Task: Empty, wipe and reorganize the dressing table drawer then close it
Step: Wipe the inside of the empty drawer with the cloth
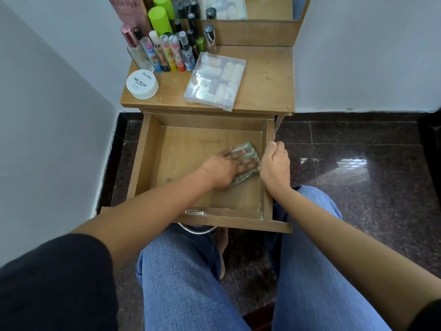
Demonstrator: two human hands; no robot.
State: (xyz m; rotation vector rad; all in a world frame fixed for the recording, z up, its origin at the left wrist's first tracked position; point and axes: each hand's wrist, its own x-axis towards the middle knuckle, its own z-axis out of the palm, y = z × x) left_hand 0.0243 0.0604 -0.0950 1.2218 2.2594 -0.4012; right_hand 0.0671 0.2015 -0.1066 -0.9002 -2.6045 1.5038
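Observation:
The wooden drawer [148, 149] of the dressing table is pulled wide open above my knees, with nothing inside but a cloth. My left hand [224, 169] presses flat on the greenish patterned cloth [250, 155] on the drawer floor, near the right wall. My right hand [275, 167] grips the top of the drawer's right side wall. On the tabletop [267, 80] stand a clear plastic box [216, 81] of small items, a white round nail polish tub [142, 84] and several upright bottles and tubes [167, 51].
A mirror [248, 8] rises at the back of the table. White walls close in on the left and behind. Dark polished stone floor [358, 163] lies to the right. My legs in blue jeans sit under the drawer front, by its metal handle [195, 229].

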